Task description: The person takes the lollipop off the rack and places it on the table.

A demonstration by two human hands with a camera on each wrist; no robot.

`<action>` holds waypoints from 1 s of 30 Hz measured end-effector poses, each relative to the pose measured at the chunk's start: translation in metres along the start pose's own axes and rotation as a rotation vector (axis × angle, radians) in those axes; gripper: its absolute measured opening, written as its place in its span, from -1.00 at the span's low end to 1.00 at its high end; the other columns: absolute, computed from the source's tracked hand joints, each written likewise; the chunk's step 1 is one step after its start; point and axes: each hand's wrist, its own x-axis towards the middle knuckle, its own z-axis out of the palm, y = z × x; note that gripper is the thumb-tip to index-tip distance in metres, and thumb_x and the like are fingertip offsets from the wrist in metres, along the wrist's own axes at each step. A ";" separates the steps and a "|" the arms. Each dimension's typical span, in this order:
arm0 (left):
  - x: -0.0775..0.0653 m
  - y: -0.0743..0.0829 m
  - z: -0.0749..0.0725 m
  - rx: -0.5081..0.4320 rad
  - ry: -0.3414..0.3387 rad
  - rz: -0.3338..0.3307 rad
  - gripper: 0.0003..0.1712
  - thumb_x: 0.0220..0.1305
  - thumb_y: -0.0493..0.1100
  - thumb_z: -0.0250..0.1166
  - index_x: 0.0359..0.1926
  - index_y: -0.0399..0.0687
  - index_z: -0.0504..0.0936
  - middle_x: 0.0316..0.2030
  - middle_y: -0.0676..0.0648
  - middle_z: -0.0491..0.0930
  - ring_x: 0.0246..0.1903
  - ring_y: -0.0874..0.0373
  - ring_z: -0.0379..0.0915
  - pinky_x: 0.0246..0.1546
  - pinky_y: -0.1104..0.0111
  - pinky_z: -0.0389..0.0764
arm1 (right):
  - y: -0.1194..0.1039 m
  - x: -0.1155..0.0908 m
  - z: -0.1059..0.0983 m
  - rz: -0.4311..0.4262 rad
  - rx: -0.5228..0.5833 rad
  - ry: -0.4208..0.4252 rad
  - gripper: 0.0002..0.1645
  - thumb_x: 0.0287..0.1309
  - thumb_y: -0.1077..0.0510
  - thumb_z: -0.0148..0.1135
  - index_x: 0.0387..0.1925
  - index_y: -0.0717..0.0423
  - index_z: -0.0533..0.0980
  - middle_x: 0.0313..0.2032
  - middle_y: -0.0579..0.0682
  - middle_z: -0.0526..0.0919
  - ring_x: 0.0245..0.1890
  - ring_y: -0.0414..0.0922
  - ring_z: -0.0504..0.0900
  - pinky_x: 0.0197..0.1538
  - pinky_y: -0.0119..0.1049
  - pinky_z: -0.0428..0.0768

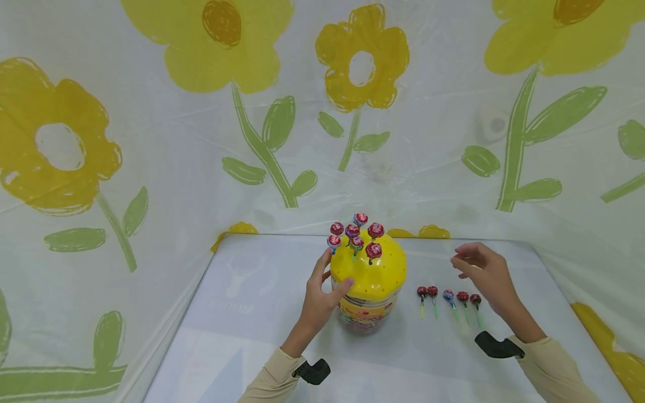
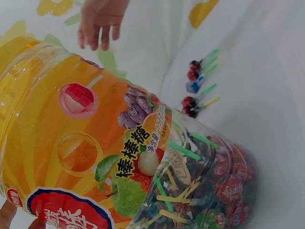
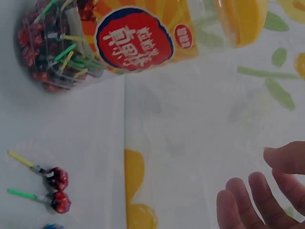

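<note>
The jar [image 1: 367, 311], right of the left hand [image 1: 318, 300], is gripped by it at the yellow lid [image 1: 380, 277]; seven stuck lollipops [image 1: 373, 251] are crowded just beyond. Nothing is held by the relaxed, half-spread right hand [image 1: 487, 274]; left of it, five loose lollipops [image 1: 448, 295] are laid on the counter [image 1: 252, 347].

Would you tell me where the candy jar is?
In the head view, the jar stands on the table, held by the left hand, left of five loose lollipops.

The lid [image 1: 370, 275] is smooth, shiny plastic, and the jar [image 1: 364, 326] is clear plastic. The lollipops [image 1: 448, 295] have shiny wrappers [image 3: 61, 202] and plastic-looking sticks [image 3: 21, 193]. The counter [image 1: 242, 336] looks smooth. The flowery sheet [image 1: 418, 140] looks crinkly. The sleeves [image 1: 277, 372] are dull cloth.
</note>
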 end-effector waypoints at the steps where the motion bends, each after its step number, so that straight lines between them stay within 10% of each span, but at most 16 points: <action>1: 0.000 0.000 0.000 0.000 0.000 -0.001 -0.13 0.21 -0.02 0.25 0.44 -0.05 0.05 0.40 0.01 0.11 0.36 0.09 0.02 0.26 0.01 0.23 | -0.004 0.000 0.001 -0.016 0.004 0.002 -0.67 0.25 0.09 0.18 -0.09 0.26 0.45 -0.21 0.14 0.57 -0.36 -0.26 0.58 -0.38 -0.44 0.62; 13: -0.006 0.042 -0.004 0.000 -0.016 -0.030 -0.16 0.23 -0.14 0.23 0.41 -0.29 0.04 0.40 -0.18 0.10 0.36 -0.06 0.01 0.27 -0.02 0.21 | -0.045 0.003 0.011 -0.124 0.106 0.003 -0.72 0.21 0.14 0.22 -0.10 0.21 0.46 -0.23 0.05 0.58 -0.31 -0.27 0.59 -0.31 -0.46 0.62; 30: -0.007 0.043 -0.005 -0.018 -0.018 -0.043 -0.16 0.24 -0.14 0.22 0.43 -0.25 0.02 0.40 -0.16 0.08 0.37 -0.03 0.00 0.28 -0.03 0.17 | -0.102 0.008 0.032 -0.262 0.293 -0.095 -0.69 0.14 0.28 0.27 -0.08 0.28 0.46 -0.17 0.12 0.55 -0.15 -0.16 0.57 -0.12 -0.48 0.58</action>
